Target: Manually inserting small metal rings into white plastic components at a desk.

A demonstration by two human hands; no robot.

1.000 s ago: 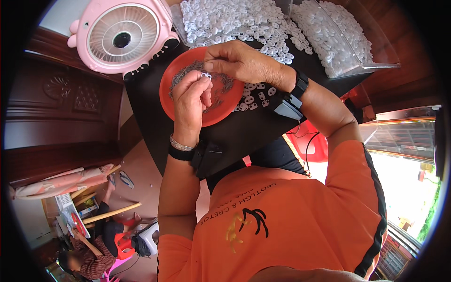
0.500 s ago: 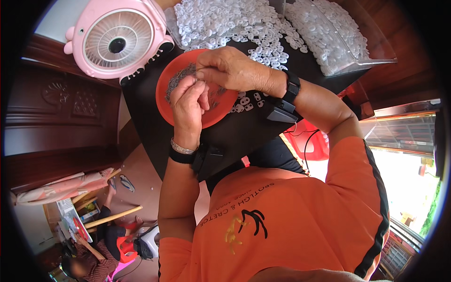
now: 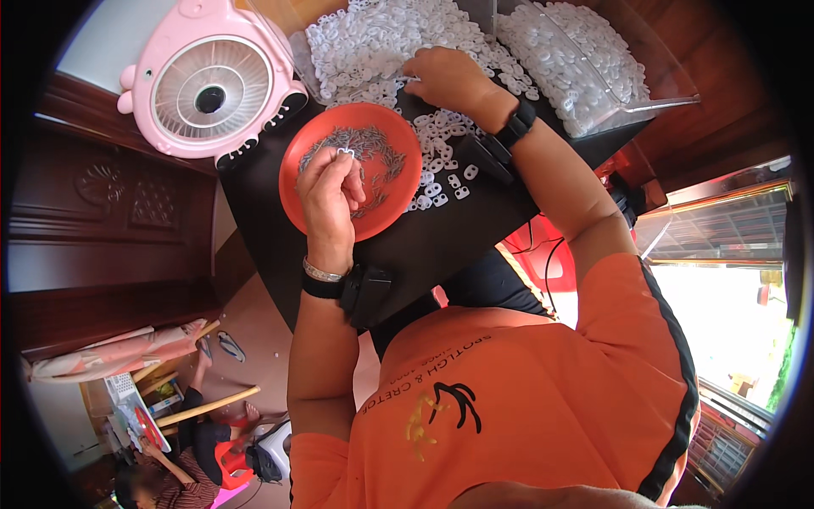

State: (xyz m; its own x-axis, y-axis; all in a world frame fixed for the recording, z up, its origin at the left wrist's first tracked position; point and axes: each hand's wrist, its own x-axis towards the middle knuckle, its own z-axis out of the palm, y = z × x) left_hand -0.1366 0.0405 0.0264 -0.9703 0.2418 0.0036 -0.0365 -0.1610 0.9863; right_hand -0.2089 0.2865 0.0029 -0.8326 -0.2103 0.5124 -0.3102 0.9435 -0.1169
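My left hand (image 3: 331, 191) is closed in a pinch above an orange-red bowl (image 3: 292, 199). A small white plastic piece (image 3: 345, 152) shows at its fingertips. Small grey metal nails (image 3: 373, 148) lie scattered in the bowl under that hand. My right hand (image 3: 454, 81) reaches to the near edge of a large heap of white plastic pieces (image 3: 365, 51). Its fingers are bent together there, with white showing between them; whether they hold a piece is hard to make out. More loose white two-holed pieces (image 3: 437, 153) lie on the black table between the bowl and my right wrist.
A pink animal-shaped fan (image 3: 209, 97) stands left of the bowl. At the far right a clear plastic bin (image 3: 593, 106) holds many white pieces. The black table (image 3: 407, 263) ends close to my body. Another person (image 3: 182, 462) sits at the lower left.
My hands were together over the bowl. My right hand has moved away, far and to the right, to the white heap. My left hand stays over the bowl, its white piece now visible.
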